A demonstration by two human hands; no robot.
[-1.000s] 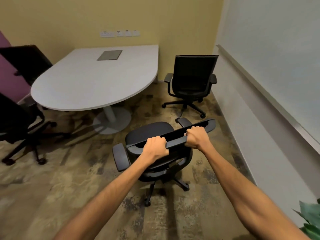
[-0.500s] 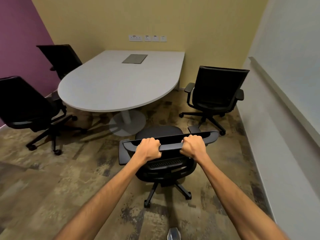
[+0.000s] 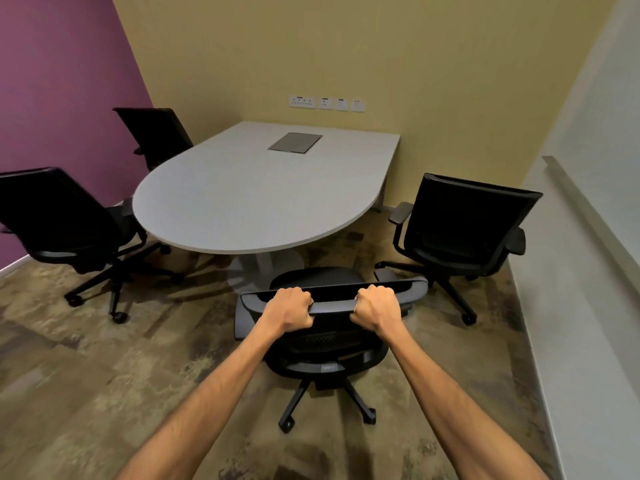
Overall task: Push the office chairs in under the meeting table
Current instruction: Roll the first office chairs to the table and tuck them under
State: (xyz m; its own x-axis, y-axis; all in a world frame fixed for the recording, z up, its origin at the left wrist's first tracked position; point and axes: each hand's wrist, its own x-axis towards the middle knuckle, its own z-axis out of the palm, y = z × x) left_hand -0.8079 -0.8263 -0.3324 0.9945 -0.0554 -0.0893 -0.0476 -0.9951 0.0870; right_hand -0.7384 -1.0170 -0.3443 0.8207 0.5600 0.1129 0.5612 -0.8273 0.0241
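A black office chair [image 3: 332, 355] stands right in front of me, its seat facing the rounded near end of the grey meeting table [image 3: 242, 199]. My left hand [image 3: 289, 311] and my right hand [image 3: 375, 311] both grip the top bar of its backrest. The front of the seat is close to the table's edge, near the white pedestal base [image 3: 263, 268]. Three other black chairs stand apart from the table: one at the right [image 3: 464, 230], one at the left [image 3: 65, 220], one at the far left [image 3: 156, 133].
A purple wall [image 3: 52, 81] runs on the left and a yellow wall with sockets [image 3: 327, 103] stands behind the table. A white wall with a ledge [image 3: 588, 216] closes the right side. A grey hatch [image 3: 295, 143] is set in the tabletop. Patterned carpet covers the floor.
The chair in my hands has rolled forward and turned square to the table's rounded end. My view has swung left and up, bringing the left chairs and purple wall into sight.
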